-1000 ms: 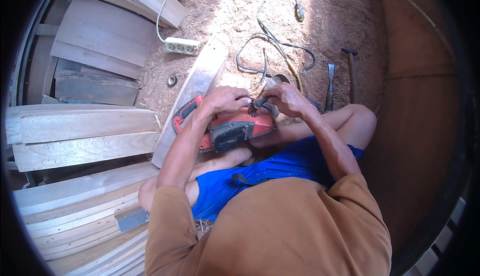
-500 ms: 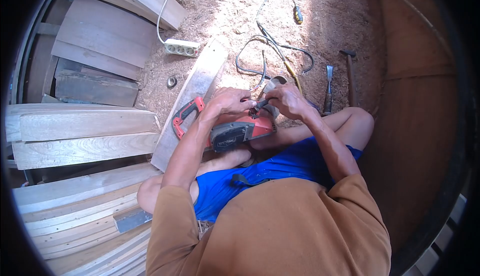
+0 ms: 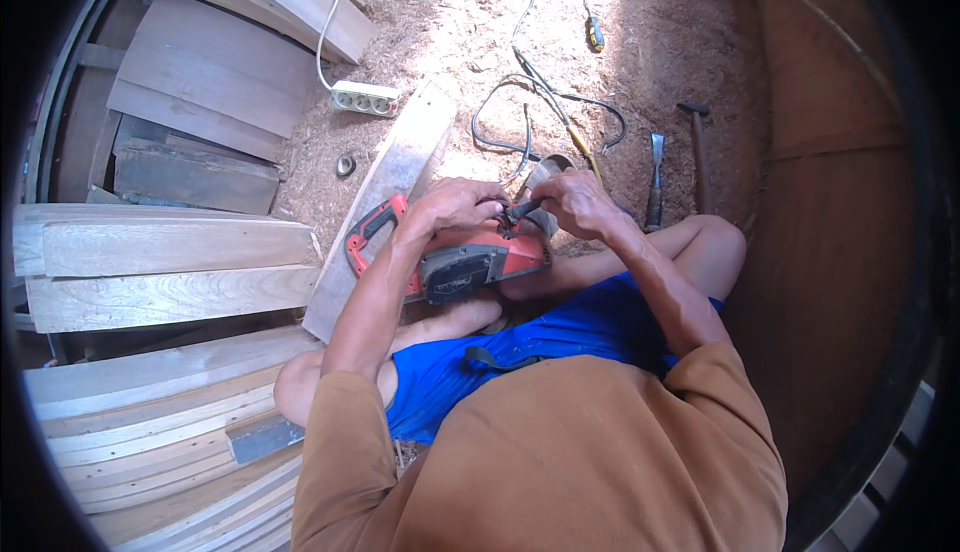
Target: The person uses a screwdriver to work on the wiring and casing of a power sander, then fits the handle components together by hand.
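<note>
A red and black power tool [image 3: 463,270], which looks like an electric planer, rests across my lap with its looped rear handle to the left. My left hand [image 3: 460,202] lies over its top, fingers curled at the upper edge; what they grip there is hidden. My right hand [image 3: 580,202] pinches a short black rod-like piece [image 3: 522,210] against the tool's top right part. Just behind that hand is a grey rounded object [image 3: 550,166], partly covered. Under the tool's left end runs a wooden plank [image 3: 405,147].
Shavings cover the floor [image 3: 450,12]. A power strip [image 3: 363,98] and a tape roll [image 3: 345,165] lie left; cables [image 3: 540,82] run ahead. Rightward are a chisel [image 3: 656,177], a hammer [image 3: 701,152] and a screwdriver [image 3: 595,34]. Stacked boards [image 3: 180,252] line the left; a brown panel [image 3: 840,252] stands right.
Almost nothing differs. My right hand and the black piece have shifted very slightly; the tool stays in place.
</note>
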A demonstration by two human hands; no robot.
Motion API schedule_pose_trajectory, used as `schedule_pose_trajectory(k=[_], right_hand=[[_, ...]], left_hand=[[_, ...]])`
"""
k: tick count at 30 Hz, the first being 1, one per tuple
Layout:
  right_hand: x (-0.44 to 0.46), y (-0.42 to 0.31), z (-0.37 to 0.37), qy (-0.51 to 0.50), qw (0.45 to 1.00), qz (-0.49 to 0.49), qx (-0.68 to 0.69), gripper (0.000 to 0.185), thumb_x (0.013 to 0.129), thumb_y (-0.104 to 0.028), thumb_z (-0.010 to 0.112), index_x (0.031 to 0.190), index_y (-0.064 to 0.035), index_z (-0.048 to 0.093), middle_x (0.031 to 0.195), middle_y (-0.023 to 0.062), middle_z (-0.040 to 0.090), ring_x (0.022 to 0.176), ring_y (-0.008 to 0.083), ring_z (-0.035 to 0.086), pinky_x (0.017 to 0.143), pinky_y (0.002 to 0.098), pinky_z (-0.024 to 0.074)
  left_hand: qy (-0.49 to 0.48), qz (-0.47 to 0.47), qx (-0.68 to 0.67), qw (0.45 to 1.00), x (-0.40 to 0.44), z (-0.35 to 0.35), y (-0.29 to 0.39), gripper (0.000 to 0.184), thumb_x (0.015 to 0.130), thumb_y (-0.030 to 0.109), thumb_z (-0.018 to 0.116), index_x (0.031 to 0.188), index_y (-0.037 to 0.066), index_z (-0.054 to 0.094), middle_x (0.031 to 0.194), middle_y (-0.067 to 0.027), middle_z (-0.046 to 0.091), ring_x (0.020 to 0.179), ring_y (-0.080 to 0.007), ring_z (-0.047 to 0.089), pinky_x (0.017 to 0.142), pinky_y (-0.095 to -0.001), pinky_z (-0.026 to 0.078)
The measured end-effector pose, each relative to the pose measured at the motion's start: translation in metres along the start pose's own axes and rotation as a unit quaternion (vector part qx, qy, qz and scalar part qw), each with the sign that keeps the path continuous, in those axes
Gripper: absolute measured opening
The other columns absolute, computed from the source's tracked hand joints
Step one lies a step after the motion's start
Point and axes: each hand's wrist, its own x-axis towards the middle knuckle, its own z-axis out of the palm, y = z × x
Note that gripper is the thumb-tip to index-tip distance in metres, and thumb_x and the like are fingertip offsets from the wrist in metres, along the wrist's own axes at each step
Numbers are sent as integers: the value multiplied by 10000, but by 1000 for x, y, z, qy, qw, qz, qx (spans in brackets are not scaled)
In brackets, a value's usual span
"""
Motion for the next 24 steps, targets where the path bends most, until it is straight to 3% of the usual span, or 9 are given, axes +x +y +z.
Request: schedule_pose_trajectory(k=[5, 11, 17, 20, 24], right_hand=[[5, -18, -8, -29, 1000, 0, -11, 284, 875, -200, 731, 1122, -97, 826, 1029, 162, 799, 971, 380, 741, 882, 500, 554], [6, -19, 1, -43, 998, 33, 39, 272, 878, -179, 730, 1117, -89, 823, 1030, 175, 789, 976, 390, 736, 875, 516, 548], [-1, -17, -2, 111, 994, 0, 22, 220, 880, -154, 742, 1076, -88, 817, 1018, 165, 753, 1003, 400, 701, 890, 508, 540], [-3, -16, -8, 39, 999, -13, -3, 202, 877, -148, 751, 1057, -79, 813, 1012, 166, 763, 997, 396, 706, 900, 505, 540], [1, -9, 3, 26, 999, 17, 28, 195, 865, -123, 730, 1035, -78, 815, 962, 159, 772, 971, 387, 716, 886, 501, 540]], left_hand=[[22, -28, 64, 997, -6, -3, 19, 392, 997, 484, 688, 1237, 187, 772, 1115, -113, 808, 1061, -339, 758, 909, -468, 579], [25, -39, 58, 997, -9, -6, 25, 379, 998, 477, 684, 1209, 177, 778, 1099, -111, 811, 1044, -347, 760, 890, -472, 580], [26, 5, 41, 999, -11, -5, 18, 382, 995, 375, 689, 1331, 207, 760, 1168, -109, 810, 1091, -328, 762, 961, -453, 582], [0, 15, 9, 1000, -6, -4, 11, 428, 996, 287, 682, 1418, 232, 724, 1230, -103, 803, 1129, -303, 761, 1006, -425, 576], [-30, 20, -23, 999, -7, -7, 13, 451, 1007, 217, 659, 1457, 228, 699, 1281, -99, 791, 1165, -275, 758, 1029, -405, 571]])
